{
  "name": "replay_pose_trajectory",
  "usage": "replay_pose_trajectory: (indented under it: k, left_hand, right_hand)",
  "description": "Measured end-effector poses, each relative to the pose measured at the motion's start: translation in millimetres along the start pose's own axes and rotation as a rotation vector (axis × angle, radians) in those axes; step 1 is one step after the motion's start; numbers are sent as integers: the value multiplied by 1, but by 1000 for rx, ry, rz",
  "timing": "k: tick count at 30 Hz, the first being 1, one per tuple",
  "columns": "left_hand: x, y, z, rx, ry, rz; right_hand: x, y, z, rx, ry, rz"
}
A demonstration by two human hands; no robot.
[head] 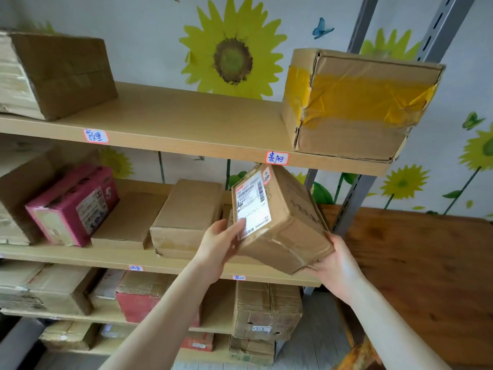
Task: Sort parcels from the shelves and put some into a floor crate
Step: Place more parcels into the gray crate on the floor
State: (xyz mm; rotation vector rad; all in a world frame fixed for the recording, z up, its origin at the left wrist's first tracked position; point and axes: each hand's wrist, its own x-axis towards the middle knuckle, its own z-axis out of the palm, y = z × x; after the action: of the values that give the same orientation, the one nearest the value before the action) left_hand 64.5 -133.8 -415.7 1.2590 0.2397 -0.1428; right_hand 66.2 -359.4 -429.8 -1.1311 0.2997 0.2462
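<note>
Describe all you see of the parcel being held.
The parcel is a brown cardboard box with tape and creased edges. A white barcode label covers its facing side. It is tilted in the air. The left hand grips its lower left, thumb on the label; the right hand holds its lower right corner.

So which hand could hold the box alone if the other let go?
Probably the right hand: it cups the parcel from underneath at its lower corner. The left hand just grips the labelled side, thumb on the label.
</note>
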Motion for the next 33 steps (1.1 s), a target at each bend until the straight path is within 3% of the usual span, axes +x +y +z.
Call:
replay_pose_trajectory:
  k: [2,5,9,19,21,26,33]
  left_hand:
    - [-6,4,2,-102,-87,-79]
    - [-10,3,4,-126,-143,-49]
    - [-10,-1,11,-34,-113,-15]
    - [2,-12,32,7,-93,-27]
    - [8,-14,43,66,-150,-30]
    - [32,-25,76,234,-247,-76]
    - [69,-60,98,263,-200,-198]
  right_hand:
    - [-1,1,0,-32,4,9]
    - [2,3,0,-180,108,-33]
    - [5,8,-3,-451,220,-102]
    - [6,11,-14,-663,390,-212]
    - [11,9,-19,-576,413,-145]
    - [29,9,-33,-48,365,21]
    - [60,10,-50,60,412,61]
